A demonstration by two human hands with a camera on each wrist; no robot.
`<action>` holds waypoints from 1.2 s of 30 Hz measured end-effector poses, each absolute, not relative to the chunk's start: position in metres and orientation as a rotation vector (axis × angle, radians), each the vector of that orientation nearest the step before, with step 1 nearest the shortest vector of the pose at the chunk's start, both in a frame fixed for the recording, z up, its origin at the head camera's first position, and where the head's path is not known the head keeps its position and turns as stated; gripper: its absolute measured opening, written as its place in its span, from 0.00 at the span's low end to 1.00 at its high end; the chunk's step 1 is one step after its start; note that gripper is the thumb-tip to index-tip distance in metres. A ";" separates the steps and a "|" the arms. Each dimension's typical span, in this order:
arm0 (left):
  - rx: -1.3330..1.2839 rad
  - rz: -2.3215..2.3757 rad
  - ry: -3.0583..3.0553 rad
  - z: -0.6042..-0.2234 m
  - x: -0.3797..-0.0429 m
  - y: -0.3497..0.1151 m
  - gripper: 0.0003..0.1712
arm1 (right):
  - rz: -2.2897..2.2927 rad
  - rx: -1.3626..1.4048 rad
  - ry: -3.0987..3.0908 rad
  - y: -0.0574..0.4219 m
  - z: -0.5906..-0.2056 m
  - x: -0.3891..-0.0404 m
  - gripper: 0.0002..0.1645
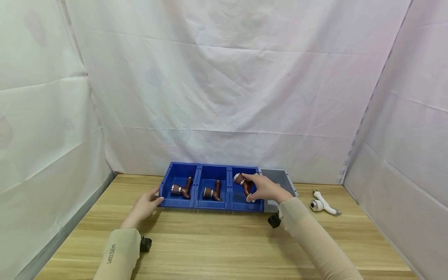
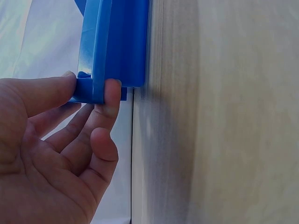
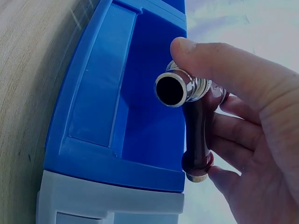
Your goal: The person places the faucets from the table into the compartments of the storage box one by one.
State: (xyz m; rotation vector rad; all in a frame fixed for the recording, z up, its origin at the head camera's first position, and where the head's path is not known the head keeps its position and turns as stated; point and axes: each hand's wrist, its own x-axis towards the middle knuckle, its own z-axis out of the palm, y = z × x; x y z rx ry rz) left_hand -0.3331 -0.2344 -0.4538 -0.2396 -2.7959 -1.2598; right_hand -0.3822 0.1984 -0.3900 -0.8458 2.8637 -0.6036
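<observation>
At the left end of the row of bins, my left hand (image 1: 144,206) pinches the edge of the first blue bin (image 2: 96,46) between thumb and fingers. My right hand (image 1: 268,189) grips a dark brown tap (image 3: 198,133) with silver fittings, above the third blue bin (image 1: 245,206). In the right wrist view, the thumb presses by the tap's silver collar and the fingers lie along its far side. One brown tap (image 1: 184,190) lies in the first bin and another brown tap (image 1: 216,191) in the second bin (image 1: 211,204).
A grey bin (image 1: 292,182) closes the row on the right, partly hidden by my right hand and sleeve. Farther right, a white tap (image 1: 326,204) lies on the wooden table (image 1: 210,245). White curtains (image 1: 217,77) hang behind the bins and at both sides.
</observation>
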 end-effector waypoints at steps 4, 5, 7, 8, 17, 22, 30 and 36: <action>-0.250 -1.258 -2.779 -0.455 -0.333 -0.235 0.31 | -0.627 -0.837 2.848 0.198 -0.390 -0.384 0.56; -0.250 -1.258 -2.775 -0.455 -0.333 -0.235 0.31 | -0.630 -0.834 2.844 0.197 -0.391 -0.385 0.56; -0.250 -1.256 -2.765 -0.455 -0.333 -0.234 0.31 | -0.634 -0.828 2.839 0.197 -0.391 -0.386 0.56; -0.252 -1.259 -2.764 -0.454 -0.333 -0.234 0.31 | -0.630 -0.823 2.839 0.197 -0.391 -0.386 0.56; -0.236 -1.260 -2.793 -0.451 -0.333 -0.233 0.31 | -0.624 -0.803 2.828 0.197 -0.392 -0.388 0.55; -0.247 -1.253 -2.792 -0.452 -0.332 -0.233 0.31 | -0.627 -0.789 2.816 0.197 -0.393 -0.389 0.55; -0.227 -1.259 -2.798 -0.452 -0.332 -0.233 0.32 | -0.626 -0.791 2.817 0.196 -0.393 -0.389 0.55; -0.220 -1.253 -2.802 -0.453 -0.332 -0.233 0.32 | -0.623 -0.786 2.820 0.197 -0.395 -0.390 0.55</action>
